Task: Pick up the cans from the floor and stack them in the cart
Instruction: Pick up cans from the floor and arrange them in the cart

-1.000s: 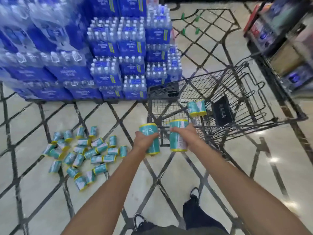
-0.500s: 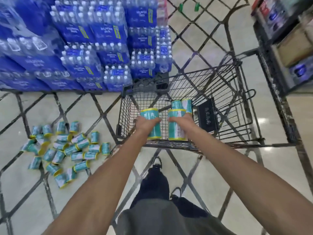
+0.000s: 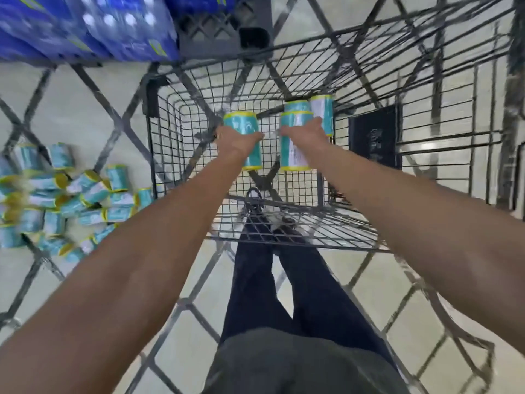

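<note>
Left hand (image 3: 237,143): fingers wrapped around an upright teal can (image 3: 245,137), held over the basket of the cart (image 3: 181,155).
Right hand (image 3: 308,137): closed around a second upright can (image 3: 292,149), just beside the first.
Can appearance: cylindrical, teal label with pale markings, yellow rims at top and bottom; print too blurred to read.
Cans in cart (image 3: 322,109): two more stand upright in the basket, behind the right hand.
Cart material: dark wire grid, open mesh walls and floor; dark placard (image 3: 375,137), writing illegible.
Floor pile (image 3: 65,194): many matching cans lying jumbled left of the cart.
Backdrop: blue shrink-wrapped bottled-water packs (image 3: 85,27), stacked.
</note>
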